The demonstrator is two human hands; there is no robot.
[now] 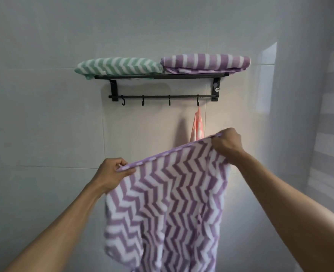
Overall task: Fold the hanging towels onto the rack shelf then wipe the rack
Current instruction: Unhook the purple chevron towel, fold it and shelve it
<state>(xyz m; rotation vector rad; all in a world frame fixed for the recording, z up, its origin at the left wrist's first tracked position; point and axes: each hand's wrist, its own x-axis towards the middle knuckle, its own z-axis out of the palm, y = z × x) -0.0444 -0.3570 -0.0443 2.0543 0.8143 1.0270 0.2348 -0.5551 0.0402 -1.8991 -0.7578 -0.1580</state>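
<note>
A purple and white zigzag towel [168, 203] hangs spread between my hands, below the rack. My left hand [111, 173] pinches its upper left corner, and my right hand [226, 143] grips the upper right corner, held higher. The black wall rack [162, 76] carries two folded towels on its shelf: a green zigzag towel [119, 66] on the left and a purple striped towel [205, 62] on the right. A pink and white towel [197, 126] hangs from the rightmost hook, partly hidden behind the held towel.
The rack's lower bar [162, 96] has several hooks; the three on the left are bare. Grey wall tiles surround the rack. A striped purple surface [332, 114] runs along the right edge of the view.
</note>
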